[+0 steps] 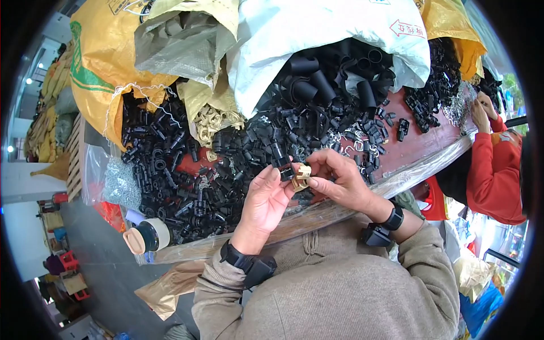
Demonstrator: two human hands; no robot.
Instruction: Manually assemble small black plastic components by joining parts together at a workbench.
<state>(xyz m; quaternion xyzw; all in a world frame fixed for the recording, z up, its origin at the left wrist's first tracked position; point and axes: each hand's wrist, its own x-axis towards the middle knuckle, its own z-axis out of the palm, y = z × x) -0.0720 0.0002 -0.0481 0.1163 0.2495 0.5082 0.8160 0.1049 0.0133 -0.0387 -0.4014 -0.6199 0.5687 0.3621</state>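
Note:
My left hand (267,199) pinches a small black plastic piece (287,172) between thumb and fingers. Against it, my right hand (340,180) grips a gold-coloured plastic part (301,177) from the right side. The two pieces meet between my fingertips, above the near edge of the table; how they join is too small to tell. Heaps of small black plastic parts (249,150) lie just beyond both hands. Past them, more gold parts (212,122) spill from a yellowish sack.
A white sack (334,25) holds black tubes (322,86). An orange sack (96,51) stands at the left, near a bag of small metal pieces (120,184). A lidded jar (148,235) sits at the near left corner. To the right, a person in red (497,175) works.

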